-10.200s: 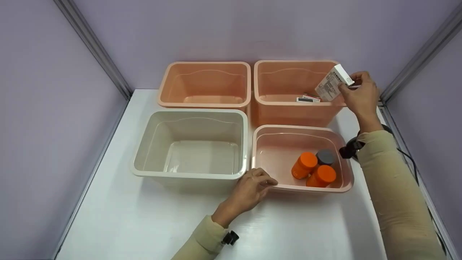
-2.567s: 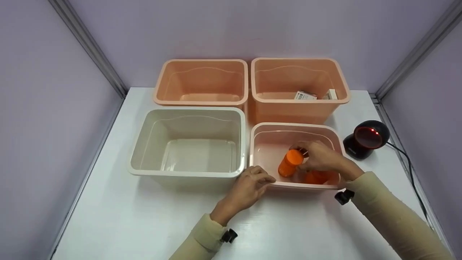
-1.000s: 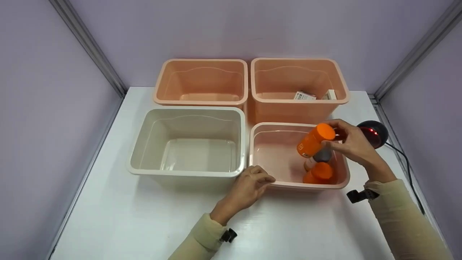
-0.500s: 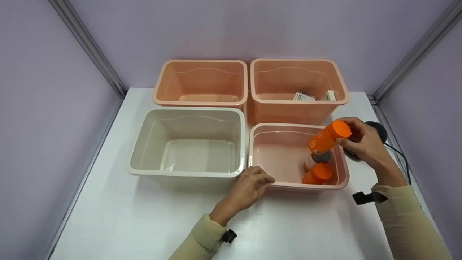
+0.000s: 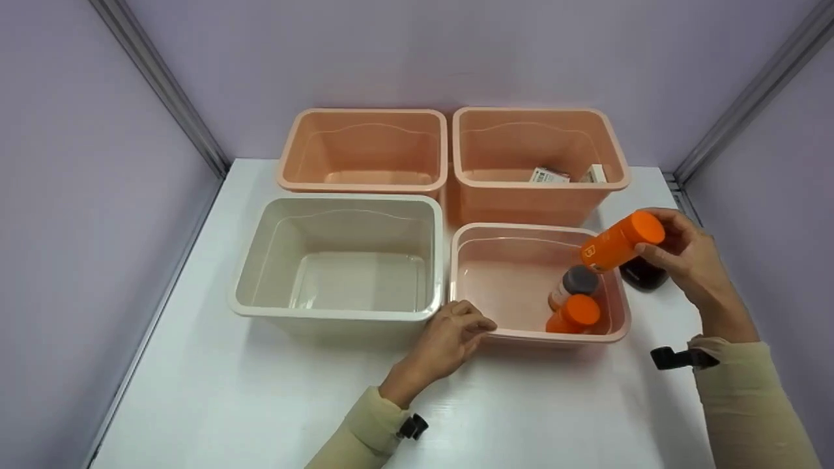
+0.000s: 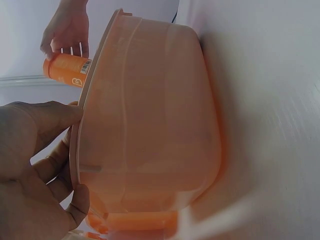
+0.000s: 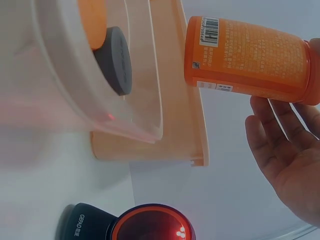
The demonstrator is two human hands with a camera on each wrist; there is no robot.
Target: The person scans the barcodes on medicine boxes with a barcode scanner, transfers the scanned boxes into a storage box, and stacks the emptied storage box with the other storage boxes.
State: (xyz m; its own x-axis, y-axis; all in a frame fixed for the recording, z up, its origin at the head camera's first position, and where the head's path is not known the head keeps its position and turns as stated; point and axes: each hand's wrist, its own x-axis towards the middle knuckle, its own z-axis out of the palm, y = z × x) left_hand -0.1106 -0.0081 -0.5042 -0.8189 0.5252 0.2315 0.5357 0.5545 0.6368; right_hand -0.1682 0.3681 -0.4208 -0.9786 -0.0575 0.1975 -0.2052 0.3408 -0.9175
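Note:
My right hand (image 5: 690, 254) holds an orange bottle (image 5: 616, 246) tilted, cap end toward the hand, above the right rim of the light pink bin (image 5: 495, 273). The bottle's barcode (image 7: 209, 31) shows in the right wrist view. Beside and below it stands a black scanner (image 7: 152, 225) with red lights, mostly hidden by the hand in the head view. In the pink bin are a grey-capped bottle (image 5: 578, 281) and another orange bottle (image 5: 575, 314). My left hand (image 5: 449, 339) grips the pink bin's near rim at its left corner; the left wrist view shows thumb and fingers at that rim.
A whitish bin (image 5: 352, 315) stands left of the pink bin. Behind are two peach bins; small boxes (image 5: 549, 175) lie in the right peach bin (image 5: 534, 202), while the left peach bin (image 5: 365, 146) shows a bare floor. Purple-grey walls enclose the white table (image 5: 456, 417).
The right hand let go of a white box, now in the right peach bin. It then lifted the orange bottle from the pink bin and moved it right toward the scanner. The left hand stayed.

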